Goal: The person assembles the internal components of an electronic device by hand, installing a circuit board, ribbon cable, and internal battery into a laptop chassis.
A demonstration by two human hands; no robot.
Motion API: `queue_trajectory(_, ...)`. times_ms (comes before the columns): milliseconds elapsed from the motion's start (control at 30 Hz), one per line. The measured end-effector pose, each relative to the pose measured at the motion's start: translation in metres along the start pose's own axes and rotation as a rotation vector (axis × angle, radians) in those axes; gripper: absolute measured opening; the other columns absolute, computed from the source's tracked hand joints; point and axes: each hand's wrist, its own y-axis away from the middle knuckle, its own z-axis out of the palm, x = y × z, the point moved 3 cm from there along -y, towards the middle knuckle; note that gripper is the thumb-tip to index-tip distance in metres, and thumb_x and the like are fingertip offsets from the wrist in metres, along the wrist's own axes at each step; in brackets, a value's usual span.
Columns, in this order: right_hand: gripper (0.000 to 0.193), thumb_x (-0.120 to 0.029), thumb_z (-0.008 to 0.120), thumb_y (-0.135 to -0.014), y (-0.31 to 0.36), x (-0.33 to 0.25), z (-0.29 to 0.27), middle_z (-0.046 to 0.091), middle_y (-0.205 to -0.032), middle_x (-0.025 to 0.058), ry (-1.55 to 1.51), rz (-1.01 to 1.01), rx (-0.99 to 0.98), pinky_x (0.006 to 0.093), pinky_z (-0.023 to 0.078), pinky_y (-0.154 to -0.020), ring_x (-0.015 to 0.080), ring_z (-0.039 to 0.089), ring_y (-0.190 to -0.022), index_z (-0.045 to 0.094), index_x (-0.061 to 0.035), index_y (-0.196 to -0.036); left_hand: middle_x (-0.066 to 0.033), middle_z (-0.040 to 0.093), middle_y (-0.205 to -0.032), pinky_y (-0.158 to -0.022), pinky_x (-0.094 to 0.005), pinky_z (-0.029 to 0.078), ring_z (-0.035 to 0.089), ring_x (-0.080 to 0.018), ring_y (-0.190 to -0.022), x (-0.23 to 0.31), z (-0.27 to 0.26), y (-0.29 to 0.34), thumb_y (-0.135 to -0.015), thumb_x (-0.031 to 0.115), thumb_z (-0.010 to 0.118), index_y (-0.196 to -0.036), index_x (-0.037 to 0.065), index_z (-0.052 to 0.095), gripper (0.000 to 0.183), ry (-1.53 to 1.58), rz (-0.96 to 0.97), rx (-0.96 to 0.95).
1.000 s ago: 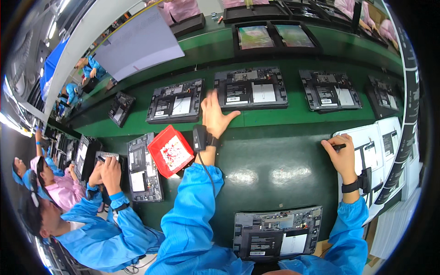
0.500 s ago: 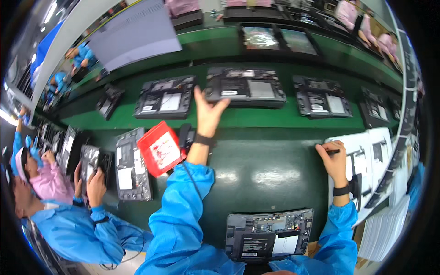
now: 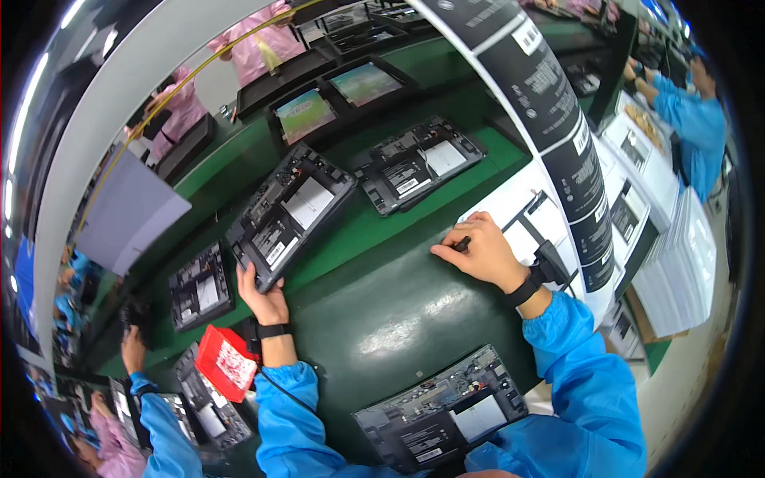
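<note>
Dark green tabletop [image 3: 343, 342] spreads across my view, with glare pooling in its middle. Nearest me, an opened tablet [image 3: 434, 418] lies with its circuit board and battery bare; my blue sleeve [image 3: 586, 382] is close on its right, so a careless elbow could, I judge, shove it or catch a part.

Left of my left forearm is a red box [image 3: 227, 364] of small red and white bits, beside or partly over another bare tablet [image 3: 211, 402]; I cannot tell which. A swing of that arm, or a snag of the wrist cable [image 3: 288, 394], might tip bits into the open works.

My right hand [image 3: 490, 259] is curled round a short black tool [image 3: 461, 244], near the white panels [image 3: 510, 187]. If my attention sits on the left, the tool could scrape whatever lies under it.

My left hand [image 3: 264, 301] grips the near end of a tilted tablet [image 3: 295, 209] over the green belt [image 3: 355, 247]; whether its far end is supported, I cannot tell. Held one-handed at one end, it could twist loose under its own weight. Its right edge is very near the next tablet [image 3: 422, 163], so a turn might knock the two together.

Farther off are two colourful screens [image 3: 305, 118] and people in pink [image 3: 267, 52].
</note>
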Motion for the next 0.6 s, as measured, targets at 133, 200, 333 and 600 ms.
queue_trajectory(133,0.031,-0.034,0.077,-0.088,-0.003,-0.001,-0.002,0.068,-0.067,0.0029,-0.003,0.022,-0.041,0.0355,0.043,-0.092,0.0233,0.063,-0.065,0.072,-0.0088,-0.070,-0.0033,0.068,-0.099,-0.049,-0.0288,0.047,0.066,-0.0143,-0.075,-0.014,0.044,0.016,-0.100,0.023,0.056,-0.129,0.011,0.057,0.031,0.046,-0.029,-0.064)
queue_trajectory(200,0.033,-0.035,0.077,-0.088,0.000,0.002,-0.002,0.068,-0.067,0.0023,-0.005,0.008,0.001,0.0356,0.043,-0.092,0.0238,0.062,-0.063,0.072,-0.0087,-0.070,-0.0042,0.067,-0.097,-0.049,-0.0300,0.047,0.065,-0.0153,-0.073,-0.027,0.082,0.018,-0.100,0.021,0.056,-0.129,0.010,0.056,0.031,0.013,-0.049,-0.119)
queue_trajectory(333,0.033,-0.039,0.072,-0.090,0.001,0.002,-0.001,0.068,-0.069,0.0033,0.002,0.004,-0.037,0.0366,0.044,-0.092,0.0243,0.064,-0.068,0.075,-0.0104,-0.074,-0.0052,0.066,-0.099,-0.050,-0.0318,0.049,0.065,-0.0162,-0.073,-0.055,0.156,0.017,-0.101,0.019,0.057,-0.137,0.008,0.052,0.038,0.006,-0.121,-0.259)
queue_trajectory(600,0.033,-0.040,0.073,-0.092,0.004,0.002,0.012,0.064,-0.065,0.0012,-0.092,0.061,-0.010,0.0371,0.042,-0.094,0.0222,0.059,-0.065,0.075,-0.0117,-0.075,-0.0303,0.042,-0.153,-0.121,-0.0462,0.026,0.038,-0.0405,-0.143,-0.100,0.194,0.003,-0.099,0.028,0.066,-0.153,-0.006,0.033,0.072,-0.990,0.326,-0.281)
